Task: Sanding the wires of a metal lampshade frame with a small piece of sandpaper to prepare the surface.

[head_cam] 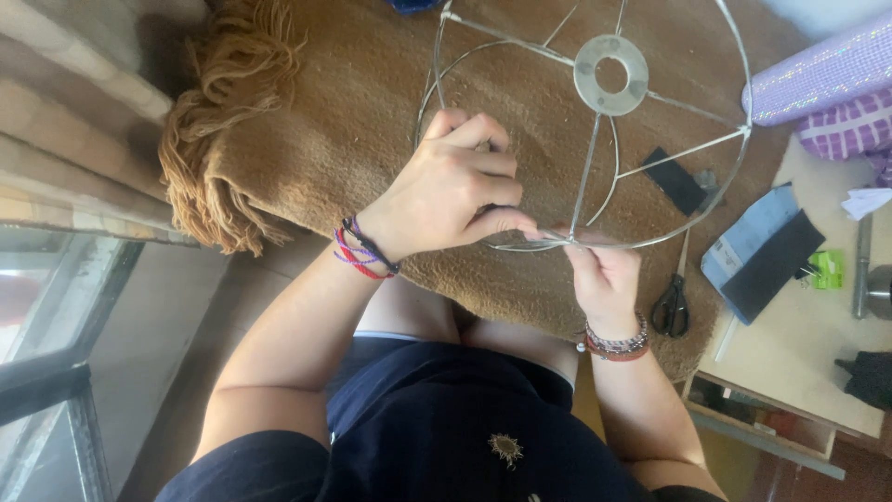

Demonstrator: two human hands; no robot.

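Note:
A bare metal wire lampshade frame [595, 149] with a flat ring hub [610, 72] lies on a brown fringed rug [325, 121] in front of my knees. My left hand [451, 186], with corded bracelets at the wrist, is curled over the frame's near rim, its fingertips pinching the wire. My right hand [604, 274], wearing beaded bracelets, grips the same rim from below, just right of the left fingertips. Something thin and pale sits on the wire between the two hands; I cannot tell what it is.
Black-handled scissors [671, 302] lie on the rug by my right wrist. A black strip [675, 180] lies inside the frame. A low board [799, 344] at right holds blue and black sheets [762, 246], a small green item [826, 269] and a metal tool [869, 279]. Purple fabric roll [818, 74] upper right.

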